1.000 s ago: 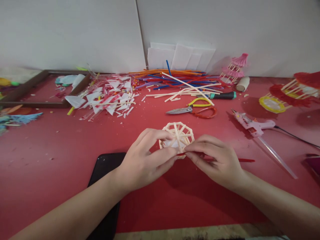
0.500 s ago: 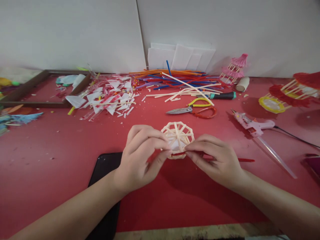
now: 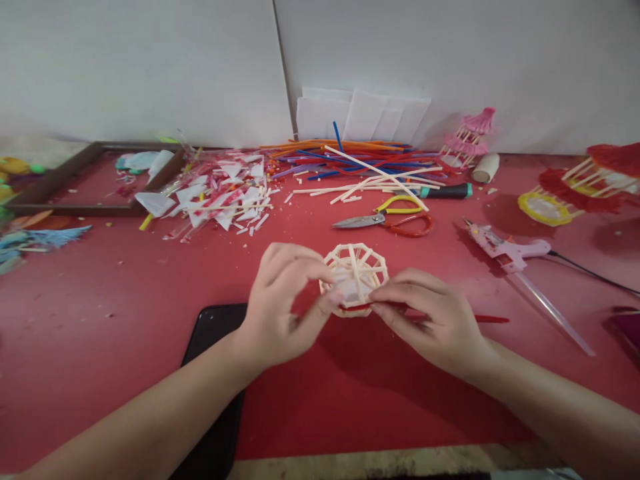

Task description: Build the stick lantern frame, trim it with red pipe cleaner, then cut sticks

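A small round frame of pale wooden sticks (image 3: 356, 267), with spokes and a whitish base, stands between my hands above the red table. A red pipe cleaner (image 3: 493, 319) lies along its near rim, and its tail sticks out to the right past my fingers. My right hand (image 3: 433, 313) pinches the pipe cleaner against the rim with thumb and index finger. At the left side of the frame, my left hand (image 3: 287, 303) has its thumb and index finger apart, the thumb tip close to the rim. Whether that thumb touches the frame, I cannot tell.
Scissors (image 3: 383, 219) lie beyond the frame, near loose sticks and coloured pipe cleaners (image 3: 350, 160). A pink glue gun (image 3: 507, 250) is at right, beside red and pink tiered models. A black phone (image 3: 215, 400) sits under my left forearm. Scraps (image 3: 225, 193) heap at back left.
My left thumb and index finger have parted from their pinch on the near rim, and the hand has shifted slightly up. My right hand stays in place.
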Tool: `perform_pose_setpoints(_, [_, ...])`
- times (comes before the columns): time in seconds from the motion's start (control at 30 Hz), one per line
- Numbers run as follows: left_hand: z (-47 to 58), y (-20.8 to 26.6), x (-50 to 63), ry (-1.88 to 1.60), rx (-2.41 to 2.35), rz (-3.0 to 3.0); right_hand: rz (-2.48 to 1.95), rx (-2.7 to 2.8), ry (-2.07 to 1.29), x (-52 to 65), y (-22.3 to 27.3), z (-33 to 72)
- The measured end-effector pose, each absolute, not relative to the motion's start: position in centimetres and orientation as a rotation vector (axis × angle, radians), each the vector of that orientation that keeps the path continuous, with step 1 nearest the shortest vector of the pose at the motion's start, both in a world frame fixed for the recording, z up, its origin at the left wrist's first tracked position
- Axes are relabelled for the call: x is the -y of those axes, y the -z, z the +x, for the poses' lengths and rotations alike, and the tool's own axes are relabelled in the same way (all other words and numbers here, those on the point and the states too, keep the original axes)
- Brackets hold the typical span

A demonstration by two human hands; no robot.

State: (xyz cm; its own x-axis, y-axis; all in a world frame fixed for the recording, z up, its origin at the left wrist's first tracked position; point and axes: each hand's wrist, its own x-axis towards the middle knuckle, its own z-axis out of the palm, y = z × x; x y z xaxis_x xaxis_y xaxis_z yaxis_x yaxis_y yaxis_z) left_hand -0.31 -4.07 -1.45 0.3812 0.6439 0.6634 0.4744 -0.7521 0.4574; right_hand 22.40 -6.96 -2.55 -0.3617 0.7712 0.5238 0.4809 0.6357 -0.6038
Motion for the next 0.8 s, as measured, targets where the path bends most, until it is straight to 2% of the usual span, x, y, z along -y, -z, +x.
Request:
perform_pose_setpoints(0.23, [0.53,1.50,5.29,-1.018,-0.885,2.751,-0.918,2.101,-0.356,7.49,2.34,22.10])
perform_pose_setpoints(0.6, [0.64,1.54,4.65,-1.038,-0.794,2.814,-0.868,2.143,-0.385,7.35,2.39,22.12])
perform_pose_setpoints(0.8, [0.67,1.29,4.68,-1.046,-0.816,2.838,-0.999,2.083,-0.415,7.56,2.27,22.10])
